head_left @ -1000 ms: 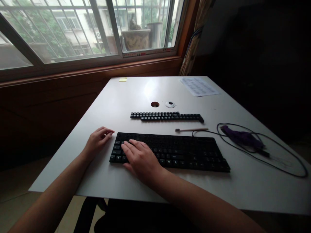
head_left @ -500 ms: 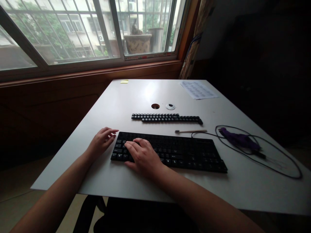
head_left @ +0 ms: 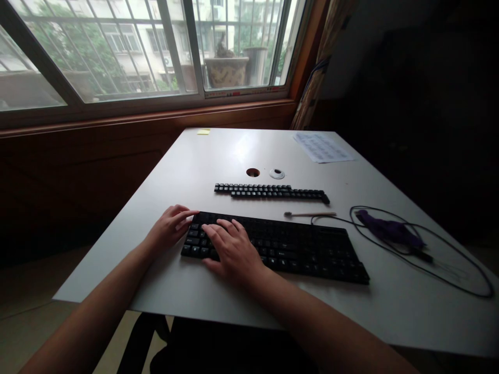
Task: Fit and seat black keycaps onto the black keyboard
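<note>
A black keyboard (head_left: 304, 249) lies on the white table, its upper rows dark and seemingly without keycaps. My left hand (head_left: 171, 227) is at its left end, index finger stretched to the top left corner and the other fingers loosely bent. Spread over the left keys is my right hand (head_left: 234, 249), palm down, hiding part of the lower rows. Loose black keycaps (head_left: 268, 191) stand in rows behind the keyboard. Between them and the keyboard's back edge rests a thin brush (head_left: 310, 214), its dark head to the left.
A purple cloth (head_left: 390, 228) lies at the right within loops of black cable (head_left: 468, 258). Farther back are a round hole (head_left: 253, 172), its white cover (head_left: 277, 174), printed sheets (head_left: 324, 147) and a yellow sticky note (head_left: 203, 132). A barred window is beyond the table (head_left: 156, 171).
My left hand has moved right, and its index finger now reaches the keyboard's top left corner. The right hand stays over the left keys. The whole view has shifted slightly.
</note>
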`<state>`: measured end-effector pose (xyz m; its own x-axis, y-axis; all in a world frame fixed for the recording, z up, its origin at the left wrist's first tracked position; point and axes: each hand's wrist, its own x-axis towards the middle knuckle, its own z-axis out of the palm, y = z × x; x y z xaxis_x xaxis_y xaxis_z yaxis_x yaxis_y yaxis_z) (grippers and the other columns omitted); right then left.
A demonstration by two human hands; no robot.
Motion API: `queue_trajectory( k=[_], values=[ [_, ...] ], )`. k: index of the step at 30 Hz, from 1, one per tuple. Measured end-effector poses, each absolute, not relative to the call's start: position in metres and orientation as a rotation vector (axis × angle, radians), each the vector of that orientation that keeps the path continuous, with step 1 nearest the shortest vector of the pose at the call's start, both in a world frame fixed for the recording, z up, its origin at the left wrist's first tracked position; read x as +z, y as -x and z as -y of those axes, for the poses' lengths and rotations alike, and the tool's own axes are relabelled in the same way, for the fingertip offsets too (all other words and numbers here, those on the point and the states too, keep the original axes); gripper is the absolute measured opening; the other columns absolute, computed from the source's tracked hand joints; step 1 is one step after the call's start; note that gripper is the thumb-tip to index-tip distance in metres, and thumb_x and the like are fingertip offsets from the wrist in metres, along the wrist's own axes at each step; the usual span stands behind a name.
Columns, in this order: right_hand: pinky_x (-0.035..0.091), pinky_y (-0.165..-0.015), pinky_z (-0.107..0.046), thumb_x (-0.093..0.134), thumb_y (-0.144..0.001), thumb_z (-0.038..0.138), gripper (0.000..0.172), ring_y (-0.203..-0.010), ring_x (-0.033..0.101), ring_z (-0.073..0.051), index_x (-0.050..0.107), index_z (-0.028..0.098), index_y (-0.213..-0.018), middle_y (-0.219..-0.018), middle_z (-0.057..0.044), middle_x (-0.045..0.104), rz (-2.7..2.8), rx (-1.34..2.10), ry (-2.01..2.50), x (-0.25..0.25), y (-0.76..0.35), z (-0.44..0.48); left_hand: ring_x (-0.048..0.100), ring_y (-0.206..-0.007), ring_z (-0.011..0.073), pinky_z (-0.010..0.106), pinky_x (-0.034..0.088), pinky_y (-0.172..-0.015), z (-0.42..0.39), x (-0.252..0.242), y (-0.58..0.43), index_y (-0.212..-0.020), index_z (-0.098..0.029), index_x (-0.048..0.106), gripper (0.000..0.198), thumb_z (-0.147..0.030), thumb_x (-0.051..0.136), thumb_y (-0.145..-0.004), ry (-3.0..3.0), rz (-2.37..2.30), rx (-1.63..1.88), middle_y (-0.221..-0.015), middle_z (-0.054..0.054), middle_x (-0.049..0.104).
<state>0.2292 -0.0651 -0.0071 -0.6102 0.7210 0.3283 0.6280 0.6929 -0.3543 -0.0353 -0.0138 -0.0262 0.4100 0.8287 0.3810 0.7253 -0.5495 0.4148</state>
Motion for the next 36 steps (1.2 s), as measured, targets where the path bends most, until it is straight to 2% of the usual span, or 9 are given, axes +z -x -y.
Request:
queue_trajectory(
  k=[7,15,18,29,33,36],
  values=[
    [0.018,-0.122,-0.054,0.064,-0.091,0.042,0.069,-0.141,0.037,-0.028,0.036,0.026,-0.152,-0.152,-0.008,0.048,2.465,0.244,1.019,-0.0073,-0.2275,0.0661,0.059,-0.098,0.0212,0.036,0.055,-0.084,0.0142,-0.0255,0.0345,-0.133,-0.027,0.061,0.034,-0.027,0.051,-0.1,-2.452,-1.398,0.804,-0.113,0.008,0.058],
    [0.016,-0.122,-0.057,0.064,-0.091,0.04,0.066,-0.142,0.035,-0.029,0.038,0.027,-0.151,-0.156,-0.008,0.044,2.477,0.221,1.008,-0.0048,-0.2276,0.0683,0.057,-0.101,0.0225,0.038,0.052,-0.089,0.0137,-0.0253,0.0353,-0.133,-0.027,0.06,0.034,-0.027,0.051,-0.101,-2.498,-1.394,0.782,-0.112,0.008,0.06],
    [0.015,-0.122,-0.059,0.062,-0.092,0.04,0.064,-0.14,0.037,-0.029,0.038,0.025,-0.15,-0.149,-0.008,0.052,2.484,0.248,0.996,-0.004,-0.2278,0.0682,0.057,-0.1,0.0226,0.038,0.052,-0.088,0.0139,-0.0248,0.0352,-0.134,-0.028,0.06,0.035,-0.027,0.05,-0.101,-2.488,-1.399,0.773,-0.112,0.008,0.06],
    [0.025,-0.119,-0.057,0.061,-0.092,0.038,0.058,-0.135,0.042,-0.031,0.046,0.022,-0.145,-0.145,-0.009,0.055,2.513,0.223,1.033,-0.0008,-0.2262,0.0672,0.055,-0.099,0.0243,0.04,0.049,-0.092,0.0112,-0.0264,0.0355,-0.136,-0.028,0.06,0.037,-0.026,0.05,-0.1,-2.546,-1.408,0.747,-0.109,0.008,0.062],
    [0.031,-0.118,-0.05,0.061,-0.091,0.033,0.057,-0.134,0.043,-0.03,0.047,0.018,-0.144,-0.153,-0.013,0.045,2.551,0.178,0.955,-0.0019,-0.2273,0.0654,0.055,-0.1,0.0243,0.04,0.048,-0.093,0.0113,-0.0267,0.0358,-0.137,-0.028,0.059,0.037,-0.027,0.049,-0.1,-2.556,-1.401,0.744,-0.11,0.008,0.062],
    [0.032,-0.119,-0.046,0.059,-0.091,0.028,0.057,-0.14,0.039,-0.029,0.046,0.017,-0.146,-0.16,-0.016,0.035,2.578,0.134,0.866,-0.0063,-0.2266,0.0639,0.054,-0.101,0.0245,0.041,0.048,-0.094,0.0119,-0.0263,0.0348,-0.136,-0.027,0.059,0.037,-0.026,0.05,-0.1,-2.56,-1.394,0.75,-0.111,0.008,0.062]
  ],
)
